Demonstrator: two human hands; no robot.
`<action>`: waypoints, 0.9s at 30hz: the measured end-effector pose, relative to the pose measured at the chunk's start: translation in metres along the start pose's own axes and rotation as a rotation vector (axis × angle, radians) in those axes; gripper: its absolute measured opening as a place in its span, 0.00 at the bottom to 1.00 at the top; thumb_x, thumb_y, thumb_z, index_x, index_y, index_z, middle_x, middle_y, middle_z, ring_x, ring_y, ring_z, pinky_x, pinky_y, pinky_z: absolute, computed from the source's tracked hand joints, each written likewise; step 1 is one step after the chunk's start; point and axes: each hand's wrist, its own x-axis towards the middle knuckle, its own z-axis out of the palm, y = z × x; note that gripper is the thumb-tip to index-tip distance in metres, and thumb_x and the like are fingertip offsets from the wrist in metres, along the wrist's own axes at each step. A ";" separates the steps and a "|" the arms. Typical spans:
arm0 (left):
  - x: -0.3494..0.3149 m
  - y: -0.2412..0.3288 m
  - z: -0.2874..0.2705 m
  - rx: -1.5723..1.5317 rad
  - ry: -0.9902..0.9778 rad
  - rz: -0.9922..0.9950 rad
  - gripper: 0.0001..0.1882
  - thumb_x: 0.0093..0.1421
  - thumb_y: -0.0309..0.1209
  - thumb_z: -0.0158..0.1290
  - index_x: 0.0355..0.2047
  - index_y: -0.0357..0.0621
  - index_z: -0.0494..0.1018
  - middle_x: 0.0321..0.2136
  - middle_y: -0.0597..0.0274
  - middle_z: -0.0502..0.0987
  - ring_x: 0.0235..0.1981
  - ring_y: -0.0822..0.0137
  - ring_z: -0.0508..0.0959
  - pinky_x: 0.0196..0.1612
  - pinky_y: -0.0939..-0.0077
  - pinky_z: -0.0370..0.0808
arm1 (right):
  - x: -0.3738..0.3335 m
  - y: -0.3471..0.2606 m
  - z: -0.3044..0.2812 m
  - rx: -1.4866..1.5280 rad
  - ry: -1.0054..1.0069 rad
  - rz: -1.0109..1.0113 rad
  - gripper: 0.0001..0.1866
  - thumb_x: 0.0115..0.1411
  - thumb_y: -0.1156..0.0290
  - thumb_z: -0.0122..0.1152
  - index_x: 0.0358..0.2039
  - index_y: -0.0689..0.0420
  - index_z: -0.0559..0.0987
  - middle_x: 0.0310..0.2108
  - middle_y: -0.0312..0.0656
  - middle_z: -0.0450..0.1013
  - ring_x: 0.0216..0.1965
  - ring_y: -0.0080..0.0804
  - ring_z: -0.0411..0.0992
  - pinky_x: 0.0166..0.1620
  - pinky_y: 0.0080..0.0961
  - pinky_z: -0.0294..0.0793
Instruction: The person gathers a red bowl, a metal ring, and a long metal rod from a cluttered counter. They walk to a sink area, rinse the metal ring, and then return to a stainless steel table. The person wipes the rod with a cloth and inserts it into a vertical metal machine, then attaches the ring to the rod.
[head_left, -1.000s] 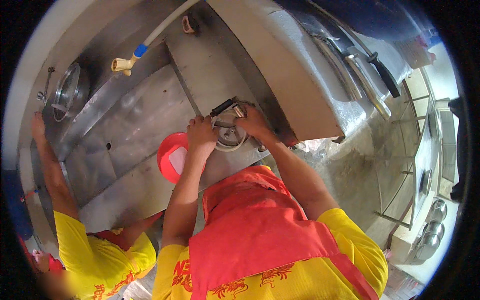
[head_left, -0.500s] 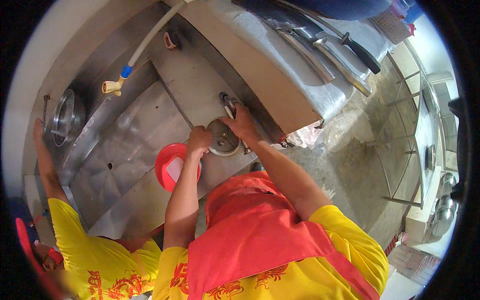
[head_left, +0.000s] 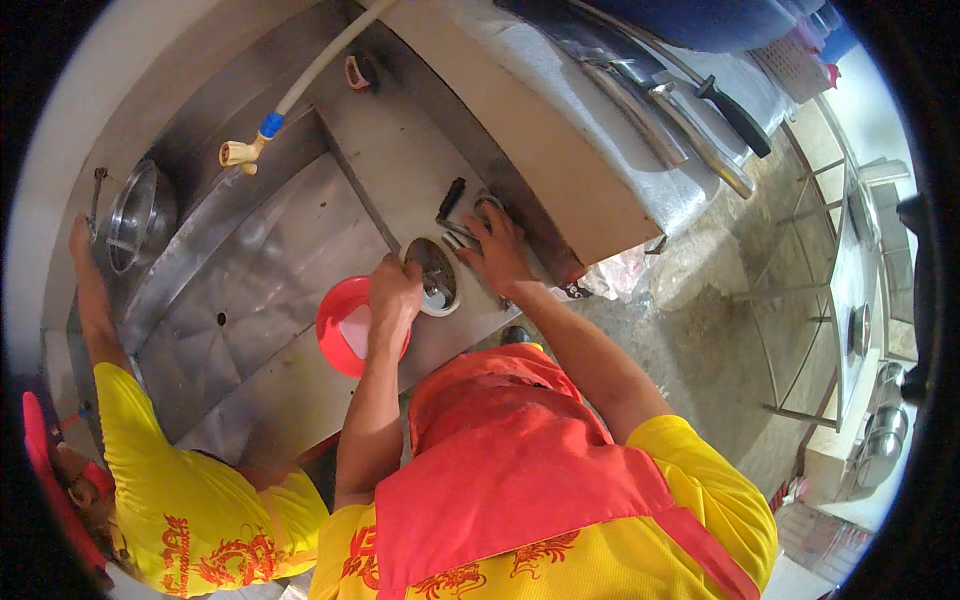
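Observation:
My left hand (head_left: 398, 292) is closed on the near-left rim of a round metal dish (head_left: 449, 262) with a pale edge. The dish is tilted, and something whitish shows inside it. My right hand (head_left: 497, 250) reaches over to the right with its fingers spread, resting by several small metal parts. Beside those fingers lies a crank (head_left: 452, 203) with a black grip, next to a small round metal piece (head_left: 487, 203) partly hidden by the hand. Left of my left wrist stands a red bowl (head_left: 332, 312) with a pale pink flat thing in it.
A steel sink basin (head_left: 250, 290) spans the left. A hose with a yellow tap (head_left: 243, 153) hangs over it. A co-worker's hand (head_left: 82, 238) is near a metal bowl (head_left: 140, 215). Metal tubes (head_left: 700, 140) and a black-handled rod (head_left: 735, 115) lie on the upper-right ledge.
The dish has tipped from lying nearly flat to a steeper tilt, in my left hand. My right hand has come away from the crank, and its fingers have spread over the metal parts.

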 end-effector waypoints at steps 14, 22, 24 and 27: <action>-0.066 0.046 -0.058 -0.395 -0.239 -0.040 0.21 0.66 0.48 0.48 0.44 0.41 0.76 0.22 0.56 0.79 0.20 0.63 0.80 0.31 0.68 0.74 | -0.061 -0.042 -0.076 1.572 -0.305 0.491 0.27 0.63 0.63 0.64 0.59 0.58 0.71 0.56 0.45 0.71 0.53 0.34 0.71 0.54 0.32 0.74; -0.120 0.071 -0.024 -0.771 0.143 0.208 0.14 0.67 0.29 0.56 0.50 0.35 0.77 0.32 0.64 0.77 0.33 0.76 0.73 0.36 0.80 0.70 | -0.103 -0.049 -0.152 1.630 -0.294 0.506 0.16 0.65 0.70 0.62 0.52 0.56 0.75 0.44 0.35 0.76 0.46 0.25 0.73 0.49 0.28 0.75; -0.134 0.087 -0.027 -0.697 0.138 0.231 0.11 0.66 0.25 0.56 0.46 0.34 0.78 0.34 0.65 0.78 0.33 0.77 0.73 0.37 0.82 0.71 | -0.115 -0.043 -0.162 1.644 -0.264 0.412 0.17 0.64 0.70 0.62 0.53 0.57 0.75 0.45 0.35 0.77 0.45 0.25 0.74 0.50 0.28 0.75; -0.151 0.106 -0.021 -0.760 0.109 0.207 0.10 0.64 0.23 0.58 0.45 0.34 0.79 0.35 0.64 0.79 0.34 0.78 0.74 0.38 0.83 0.71 | -0.131 -0.035 -0.180 1.576 -0.257 0.386 0.18 0.65 0.71 0.62 0.54 0.58 0.74 0.45 0.35 0.76 0.46 0.24 0.73 0.51 0.26 0.74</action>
